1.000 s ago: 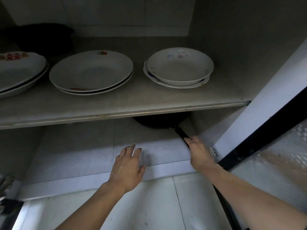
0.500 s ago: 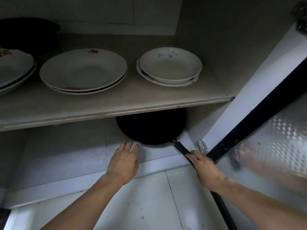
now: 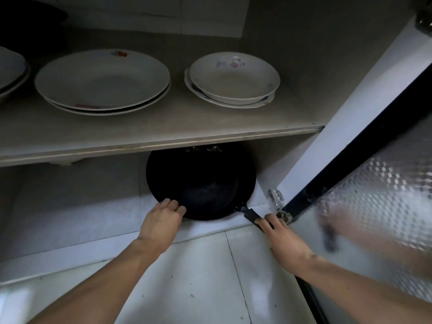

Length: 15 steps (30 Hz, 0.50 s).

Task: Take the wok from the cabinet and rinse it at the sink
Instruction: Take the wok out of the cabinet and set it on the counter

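1. Wok (image 3: 201, 183): black, sitting on the lower cabinet floor (image 3: 77, 206), right of centre, its far edge tucked under the shelf (image 3: 163, 136). Near rim is reaching the cabinet's front edge.
2. Wok handle (image 3: 251, 215): dark, flat, sticking out toward the near right, crossing the front lip of the cabinet.
3. Right hand (image 3: 284, 239): gripping the handle, fingers wrapping over it, near end of the handle hiding under the palm. Thumb position: cannot tell.
4. Left hand (image 3: 161, 222): fingers are curling over the wok's near-left rim, fingertips lying on the inner surface. Whether the thumb is pinching from below: cannot tell.
5. Both forearms are extending from the near edge of the view into the cabinet opening.
6. Shelf above is carrying a stack of large white plates (image 3: 102, 80) at left-centre, and a stack of smaller dishes (image 3: 233, 78) to its right, well apart from the wok below.
7. More plates (image 3: 11, 71) are showing at the far left edge, partly cut off.
8. Cabinet door (image 3: 350, 141): standing open at right, hinge (image 3: 275, 196) sitting just beside the right hand.
9. White tiled floor (image 3: 198, 277) is lying under the arms.
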Tool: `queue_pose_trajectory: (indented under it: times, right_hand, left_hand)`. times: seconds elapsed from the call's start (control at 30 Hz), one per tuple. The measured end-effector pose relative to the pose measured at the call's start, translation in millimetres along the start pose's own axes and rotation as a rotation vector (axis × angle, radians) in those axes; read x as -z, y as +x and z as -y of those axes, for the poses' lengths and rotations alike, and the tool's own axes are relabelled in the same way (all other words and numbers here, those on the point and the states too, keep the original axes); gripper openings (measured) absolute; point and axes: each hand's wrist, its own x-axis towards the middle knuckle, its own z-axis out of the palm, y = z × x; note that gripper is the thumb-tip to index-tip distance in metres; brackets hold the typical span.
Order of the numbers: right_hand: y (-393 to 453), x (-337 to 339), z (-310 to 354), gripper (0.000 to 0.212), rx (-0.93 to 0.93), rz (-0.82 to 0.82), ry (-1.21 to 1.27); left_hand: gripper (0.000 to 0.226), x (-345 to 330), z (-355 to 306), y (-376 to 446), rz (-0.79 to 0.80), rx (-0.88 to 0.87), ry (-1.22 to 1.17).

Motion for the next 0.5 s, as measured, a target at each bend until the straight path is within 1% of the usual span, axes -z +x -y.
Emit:
queue_pose_trajectory:
  times: [0.1, 0.2, 0.3, 0.4, 0.5]
  right_hand:
    - [7.5, 3.0, -0.8, 0.083, -0.002, -0.021, -0.023]
    - [11.6, 5.0, -3.6, 0.076, 0.005, -0.02, -0.012]
    - [10.6, 3.7, -3.3, 0.069, 0.022, -0.02, -0.001]
    - [9.8, 2.8, -2.7, 0.068, 0.045, -0.028, 0.004]
    - [12.5, 5.6, -5.0, 0.069, 0.065, -0.086, -0.008]
  left_hand:
    - [0.052, 1.1, -0.9, -1.6, -0.007, -0.029, 0.027]
    - [0.051, 3.9, -3.3, -11.7, -0.049, -0.076, 0.029]
    - [0.054, 4.3, -4.5, -25.1, -0.088, -0.109, 0.011]
    - [0.058, 4.7, -4.1, -32.4, -0.116, -0.121, 0.011]
    - [0.058, 9.4, -4.6, -34.8, -0.128, -0.121, 0.034]
